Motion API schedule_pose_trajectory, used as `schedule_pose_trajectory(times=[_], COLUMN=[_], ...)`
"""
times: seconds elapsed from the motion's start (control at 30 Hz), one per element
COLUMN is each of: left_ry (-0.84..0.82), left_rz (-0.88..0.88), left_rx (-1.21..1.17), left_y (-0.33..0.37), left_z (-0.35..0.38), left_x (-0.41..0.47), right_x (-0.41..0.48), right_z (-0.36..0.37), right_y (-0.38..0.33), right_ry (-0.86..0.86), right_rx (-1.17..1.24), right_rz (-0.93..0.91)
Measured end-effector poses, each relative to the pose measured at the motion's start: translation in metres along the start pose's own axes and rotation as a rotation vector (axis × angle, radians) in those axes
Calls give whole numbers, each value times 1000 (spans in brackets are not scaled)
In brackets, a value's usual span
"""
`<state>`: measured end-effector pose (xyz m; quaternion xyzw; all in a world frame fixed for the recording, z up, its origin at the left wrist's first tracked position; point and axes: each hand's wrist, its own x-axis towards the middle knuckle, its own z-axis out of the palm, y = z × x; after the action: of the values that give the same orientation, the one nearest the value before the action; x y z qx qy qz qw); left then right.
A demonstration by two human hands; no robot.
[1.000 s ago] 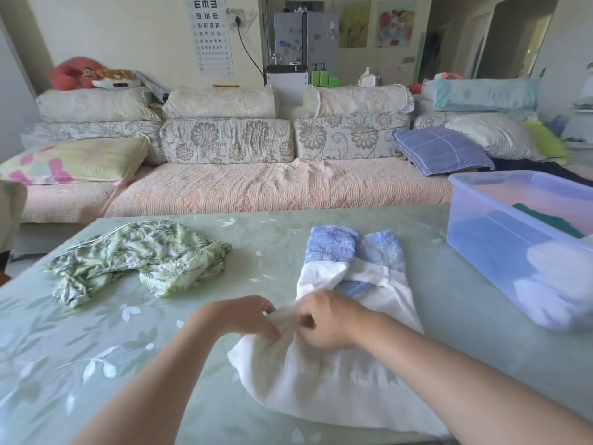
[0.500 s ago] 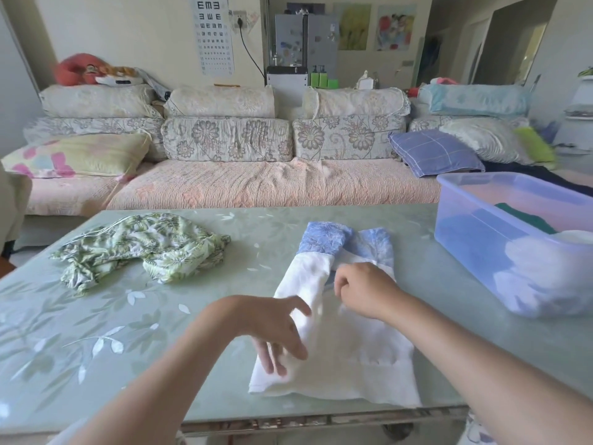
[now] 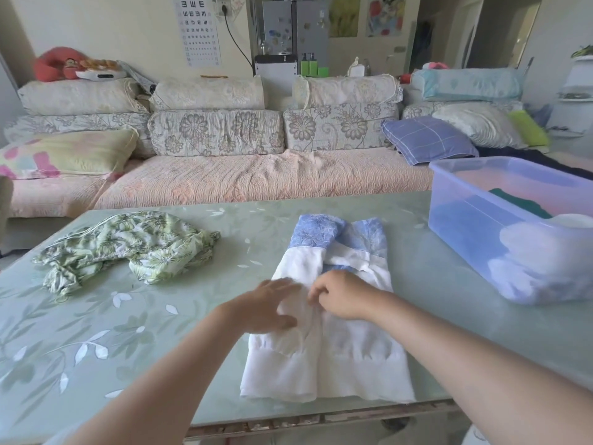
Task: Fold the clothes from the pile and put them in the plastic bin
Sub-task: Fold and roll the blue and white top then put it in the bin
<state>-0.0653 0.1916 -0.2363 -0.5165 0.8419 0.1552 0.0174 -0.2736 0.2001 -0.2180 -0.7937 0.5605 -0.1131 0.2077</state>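
A white garment with blue patterned ends (image 3: 324, 358) lies folded lengthwise on the table (image 3: 96, 332), its blue part pointing away from me. My left hand (image 3: 266, 308) lies flat on the garment's left half with fingers spread and straight. My right hand (image 3: 341, 295) has its fingers curled and pinches the white cloth near the middle fold. A crumpled green leaf-print garment (image 3: 128, 248) sits to the left, apart from both hands. The clear plastic bin (image 3: 481, 200) stands at the right with folded blue, green and white clothes inside.
The table's near edge (image 3: 321, 419) runs just below the white garment. A long sofa (image 3: 256, 178) with cushions stands behind the table. Bare tabletop lies between the white garment and the bin.
My left hand has moved up from the garment's lower left onto its middle. My right hand has slid a little toward me and the two hands now meet at the fold.
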Motion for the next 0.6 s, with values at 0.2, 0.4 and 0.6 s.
schedule_pose_trajectory(times=[0.2,0.4,0.6], left_ry=[212,477,454], left_rz=[-32,5,64], left_rx=[-29,-157,-78], left_y=[-8,-12,-15], left_z=[-15,-30,-31], left_x=[42,96,150], right_x=[53,106,154], right_z=[-26,-24,-22], right_y=[31,63,70], right_ry=[305,341,226], right_rx=[68,42,205], right_rz=[266,365,393])
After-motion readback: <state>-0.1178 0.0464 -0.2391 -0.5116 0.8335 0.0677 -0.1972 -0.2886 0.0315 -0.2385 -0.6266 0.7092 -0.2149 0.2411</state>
